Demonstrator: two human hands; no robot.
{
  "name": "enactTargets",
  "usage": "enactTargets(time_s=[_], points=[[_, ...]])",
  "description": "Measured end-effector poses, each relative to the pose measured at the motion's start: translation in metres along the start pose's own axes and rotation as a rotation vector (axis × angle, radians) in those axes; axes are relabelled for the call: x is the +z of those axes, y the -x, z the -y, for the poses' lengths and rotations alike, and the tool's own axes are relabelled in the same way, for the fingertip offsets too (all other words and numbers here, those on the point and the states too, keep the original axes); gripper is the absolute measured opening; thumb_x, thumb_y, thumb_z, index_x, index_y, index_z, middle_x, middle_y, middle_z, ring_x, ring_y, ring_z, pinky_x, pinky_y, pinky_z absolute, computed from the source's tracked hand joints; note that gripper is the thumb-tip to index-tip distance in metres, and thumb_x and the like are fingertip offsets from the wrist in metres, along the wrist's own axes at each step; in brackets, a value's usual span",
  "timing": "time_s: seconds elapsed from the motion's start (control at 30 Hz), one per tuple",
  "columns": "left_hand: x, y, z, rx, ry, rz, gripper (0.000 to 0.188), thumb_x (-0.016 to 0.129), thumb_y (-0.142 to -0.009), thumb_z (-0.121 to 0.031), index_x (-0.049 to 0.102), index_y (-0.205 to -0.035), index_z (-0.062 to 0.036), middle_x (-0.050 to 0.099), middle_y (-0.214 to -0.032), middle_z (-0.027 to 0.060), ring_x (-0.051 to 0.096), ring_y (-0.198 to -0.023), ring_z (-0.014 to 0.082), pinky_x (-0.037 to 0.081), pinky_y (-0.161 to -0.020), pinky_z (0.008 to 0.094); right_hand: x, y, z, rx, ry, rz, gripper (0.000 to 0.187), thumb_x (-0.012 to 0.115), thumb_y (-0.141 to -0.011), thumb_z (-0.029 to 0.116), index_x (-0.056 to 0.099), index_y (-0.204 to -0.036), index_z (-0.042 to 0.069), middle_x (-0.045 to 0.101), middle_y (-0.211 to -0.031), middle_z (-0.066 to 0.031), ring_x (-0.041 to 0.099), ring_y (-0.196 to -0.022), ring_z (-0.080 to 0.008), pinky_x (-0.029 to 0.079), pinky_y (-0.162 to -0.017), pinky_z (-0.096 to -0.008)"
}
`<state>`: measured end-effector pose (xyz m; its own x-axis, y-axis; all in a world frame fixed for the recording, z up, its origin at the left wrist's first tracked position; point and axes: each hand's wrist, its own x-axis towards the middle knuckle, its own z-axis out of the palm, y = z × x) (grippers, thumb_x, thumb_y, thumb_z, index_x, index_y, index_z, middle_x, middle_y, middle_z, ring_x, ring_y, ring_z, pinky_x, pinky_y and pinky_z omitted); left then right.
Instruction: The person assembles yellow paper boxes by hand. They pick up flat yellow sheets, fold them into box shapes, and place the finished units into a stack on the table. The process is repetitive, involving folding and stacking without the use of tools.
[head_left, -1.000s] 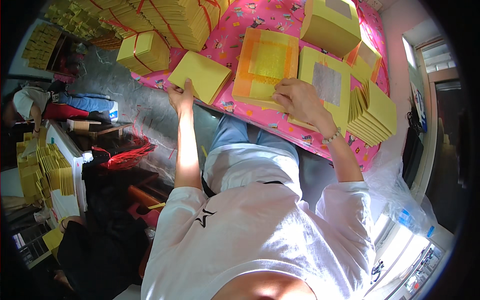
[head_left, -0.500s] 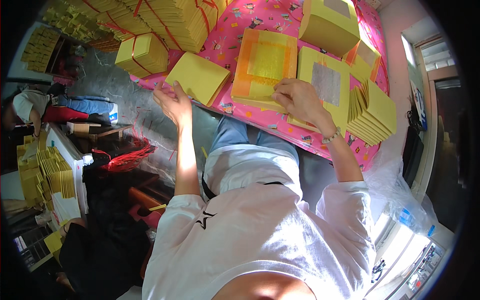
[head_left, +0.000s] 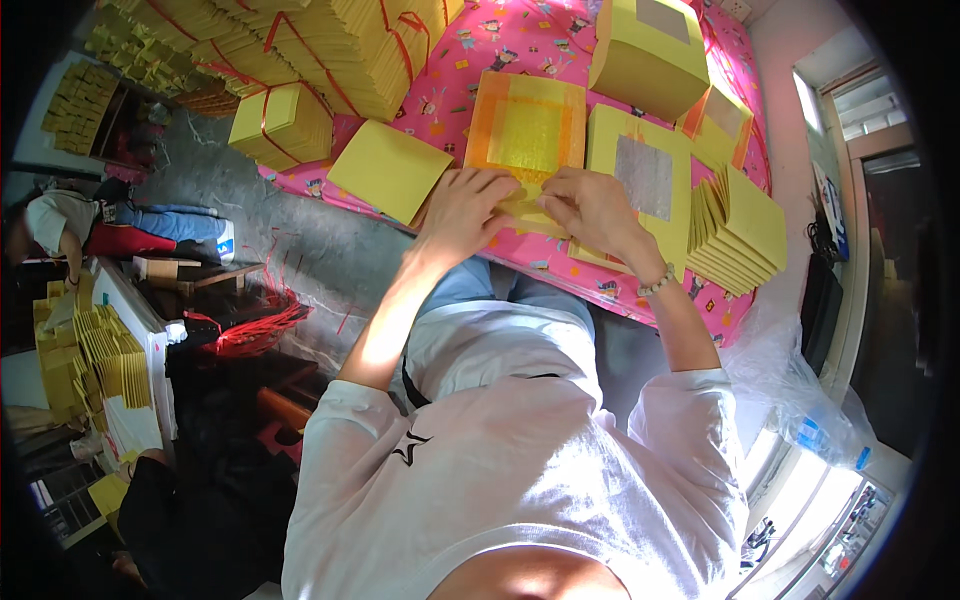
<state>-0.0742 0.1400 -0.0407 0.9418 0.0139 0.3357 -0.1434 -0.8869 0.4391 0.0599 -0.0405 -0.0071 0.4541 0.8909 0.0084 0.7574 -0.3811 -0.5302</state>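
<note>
In front of me lies a pile of yellow joss paper (head_left: 525, 135) with an orange square and gold foil on its top sheet. My right hand (head_left: 592, 207) is closed in a pinch at its near right edge, fingertips at the paper. Over the near left edge is my left hand (head_left: 462, 212), fingers stretched out toward the right hand; what lies under its palm is hidden. A plain yellow folded stack (head_left: 388, 170) sits just left of it. Right of the pile are sheets with a silver foil patch (head_left: 643, 178).
A pink patterned cloth (head_left: 480, 40) covers the table. Tall bundles tied with red string (head_left: 340, 60) and a small tied bundle (head_left: 285, 125) stand left. Fanned folded paper (head_left: 735, 230) and a thick block (head_left: 650, 60) stand right. Another person (head_left: 60, 215) is at far left.
My left hand has left the plain folded stack and moved right to the foil pile. That stack now lies flatter. My right hand stays pinched near the pile's edge.
</note>
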Motion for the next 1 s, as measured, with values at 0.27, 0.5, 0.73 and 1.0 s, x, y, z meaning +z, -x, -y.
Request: enactTargets(time_s=[0.27,0.5,0.73,1.0], points=[[-0.003,-0.018,0.005,0.026,0.003,-0.184,0.038,0.062,-0.075,0.002,0.060,-0.111,-0.0076,0.063,-0.095,0.0088,0.055,-0.085,0.0322,0.046,-0.074,0.0405,-0.008,0.001,0.003,-0.082,-0.233,-0.541,0.054,0.074,-0.081,0.029,0.055,-0.125,0.006,0.051,-0.127,-0.0166,0.052,-0.119,-0.0314,0.047,-0.092,-0.0390],[-0.019,-0.012,0.004,-0.220,0.979,-0.271,0.032,0.051,-0.094,-0.002,0.052,-0.126,0.0006,0.064,-0.107,0.0092,0.058,-0.104,0.0151,0.046,-0.090,0.0303,0.004,-0.010,-0.021,0.153,-0.893,-0.404,0.100,0.082,-0.074,0.026,0.019,-0.147,0.002,0.032,-0.147,-0.0166,0.033,-0.137,-0.0278,0.035,-0.108,-0.0449],[-0.037,-0.005,-0.018,-0.155,1.246,-0.086,0.035,0.049,-0.096,-0.004,0.048,-0.131,0.0027,0.057,-0.126,0.0074,0.052,-0.117,0.0141,0.040,-0.100,0.0300,0.009,-0.004,0.002,-0.018,-1.103,-0.177,0.093,0.086,-0.068,0.012,0.031,-0.143,0.003,0.045,-0.139,-0.0101,0.043,-0.130,-0.0212,0.038,-0.106,-0.0376],[-0.025,-0.017,-0.024,-0.176,0.756,-0.454,0.042,0.060,-0.088,-0.002,0.043,-0.126,0.0014,0.054,-0.122,0.0122,0.056,-0.106,0.0199,0.043,-0.095,0.0326,0.005,0.001,0.019,0.041,-1.041,-0.200,0.054,0.081,-0.076,0.013,0.056,-0.122,0.001,0.064,-0.113,-0.0061,0.061,-0.104,-0.0139,0.051,-0.088,-0.0292]])
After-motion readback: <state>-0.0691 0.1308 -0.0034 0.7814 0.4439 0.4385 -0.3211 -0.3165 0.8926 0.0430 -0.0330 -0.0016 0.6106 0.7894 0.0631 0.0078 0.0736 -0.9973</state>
